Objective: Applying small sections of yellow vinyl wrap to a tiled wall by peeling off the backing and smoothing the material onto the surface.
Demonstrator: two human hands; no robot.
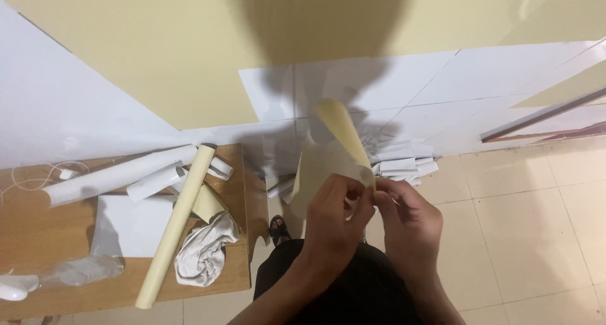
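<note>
Head view: a cream paper roll (177, 224) lies on the wooden table (38, 230) at left, beside white rolls (120, 173) and a crumpled white cloth (202, 252). At centre, the left hand (334, 221) and right hand (404, 221) both pinch a curling cream sheet (334, 148) (its backing peeling), which rises just beyond the fingers.

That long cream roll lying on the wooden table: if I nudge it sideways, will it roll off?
Probably rolls easily: the cream roll is a smooth round tube lying diagonally. The crumpled cloth against its right side may check it. Its lower end overhangs the wooden table edge, so it could tip off. Likely light.
</note>
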